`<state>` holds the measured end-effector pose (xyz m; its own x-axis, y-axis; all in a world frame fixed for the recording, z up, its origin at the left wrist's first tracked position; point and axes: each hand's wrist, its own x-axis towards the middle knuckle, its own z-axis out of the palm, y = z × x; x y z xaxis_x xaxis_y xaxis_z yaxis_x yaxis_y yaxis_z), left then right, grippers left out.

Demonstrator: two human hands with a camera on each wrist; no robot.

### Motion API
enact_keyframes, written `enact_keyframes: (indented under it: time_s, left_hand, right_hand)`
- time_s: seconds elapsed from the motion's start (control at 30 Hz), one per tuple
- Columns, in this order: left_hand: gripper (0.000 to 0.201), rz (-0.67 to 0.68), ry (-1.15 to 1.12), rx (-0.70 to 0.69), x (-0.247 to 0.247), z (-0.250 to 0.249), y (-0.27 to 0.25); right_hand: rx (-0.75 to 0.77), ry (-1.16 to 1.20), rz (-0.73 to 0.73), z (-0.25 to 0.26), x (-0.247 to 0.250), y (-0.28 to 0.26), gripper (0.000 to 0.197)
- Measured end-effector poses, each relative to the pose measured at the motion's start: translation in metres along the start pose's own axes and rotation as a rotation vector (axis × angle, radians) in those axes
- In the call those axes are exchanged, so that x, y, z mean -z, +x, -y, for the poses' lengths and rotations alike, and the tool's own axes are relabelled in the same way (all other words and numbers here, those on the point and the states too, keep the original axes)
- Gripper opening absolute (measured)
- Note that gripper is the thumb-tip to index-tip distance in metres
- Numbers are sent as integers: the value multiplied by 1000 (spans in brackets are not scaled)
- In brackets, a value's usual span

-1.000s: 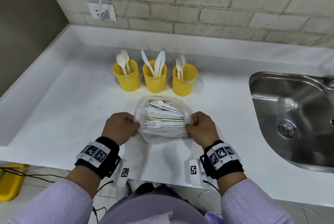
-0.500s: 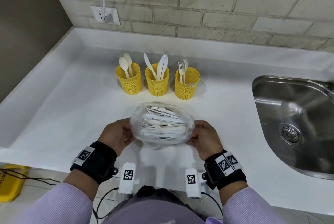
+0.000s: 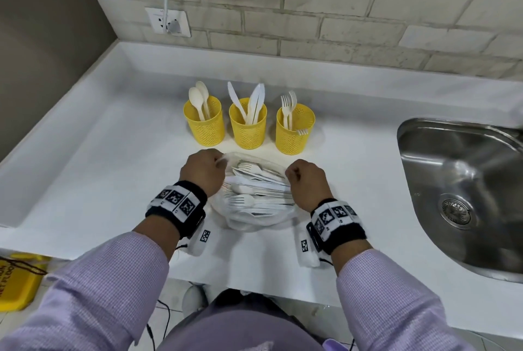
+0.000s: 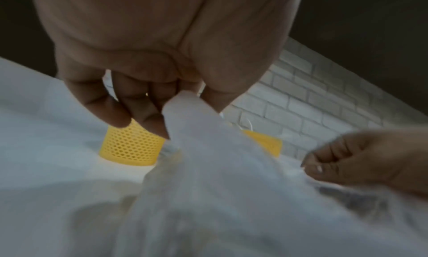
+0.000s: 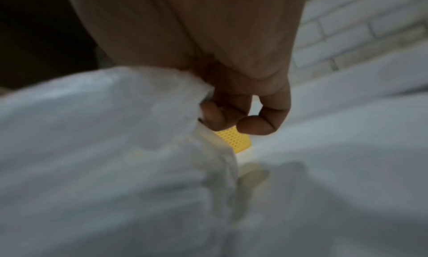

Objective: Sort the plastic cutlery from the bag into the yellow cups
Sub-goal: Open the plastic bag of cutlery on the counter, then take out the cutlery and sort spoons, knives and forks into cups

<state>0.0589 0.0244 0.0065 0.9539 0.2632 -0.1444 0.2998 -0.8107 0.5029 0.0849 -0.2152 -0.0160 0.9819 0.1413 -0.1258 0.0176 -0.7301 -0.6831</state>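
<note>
Both sides of the bag (image 3: 256, 216) mouth are pinched: its left edge by the left hand (image 3: 202, 173), its right edge by the right hand (image 3: 307, 183), each with fingers curled round the film. In the left wrist view the plastic is seen bunched between thumb and fingers (image 4: 139, 112); in the right wrist view it is gathered against the curled fingers (image 5: 222, 114). Between the two hands the mouth is held spread, and the cutlery (image 3: 254, 192) is seen lying flat inside, forks and handles stacked crosswise, lower than the hands and nearer the body. The bag rests on the white counter (image 3: 99, 181). Just beyond it three yellow cups are lined up: spoons stand in the left cup (image 3: 205, 125), knives in the middle cup (image 3: 247, 130), forks in the right cup (image 3: 294, 134). A sink (image 3: 464, 189) is set well to the right.
</note>
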Motion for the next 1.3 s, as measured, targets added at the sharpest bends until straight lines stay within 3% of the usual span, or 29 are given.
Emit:
enact_keyframes:
  time_s: [0.13, 0.2, 0.27, 0.37, 0.43, 0.53, 0.67, 0.77, 0.83, 0.9, 0.97, 1.03, 1.2, 1.3]
  left_hand:
    - [22, 87, -483, 91, 9, 6, 7]
    - [23, 153, -770, 196, 11, 9, 6]
    - [22, 167, -987, 290, 8, 10, 8]
    - [21, 165, -1122, 400, 0, 4, 11]
    - [19, 136, -1062, 373, -6, -2, 12]
    - [16, 95, -723, 211, -6, -6, 15]
    - [59, 54, -336, 180, 7, -1, -2]
    - [74, 121, -142, 215, 14, 16, -34]
    - [68, 249, -231, 302, 9, 29, -55]
    - [46, 313, -402, 347, 2, 30, -67]
    - [26, 264, -410, 319, -3, 27, -66]
    - [20, 172, -326, 243, -3, 22, -57]
    - [36, -108, -291, 96, 7, 14, -36]
    - [50, -192, -167, -187, 10, 15, -45]
  right_hand:
    - [-247, 593, -34, -9, -1, 1, 45]
    - [-410, 839, -15, -15, -2, -2, 46]
    - [-494, 953, 13, -22, -5, -2, 44]
    - [-596, 1008, 8, -28, -12, -5, 35]
    - [-558, 894, -12, -25, -14, -9, 30]
    - [-398, 633, -56, -14, -9, -12, 21]
    - [-212, 259, 26, -8, -1, -17, 25]
    - [-167, 149, 91, -12, 3, -23, 29]
    - [-167, 70, 144, -13, 7, -30, 24]
    - [-161, 49, 150, -14, 8, -34, 16]
    - [-158, 37, 128, -13, 8, -37, 8]
    - [-166, 29, 124, -13, 6, -41, 8]
    - [-176, 156, 267, -12, -9, -64, 33]
    - [-176, 229, 225, -6, -16, -69, 48]
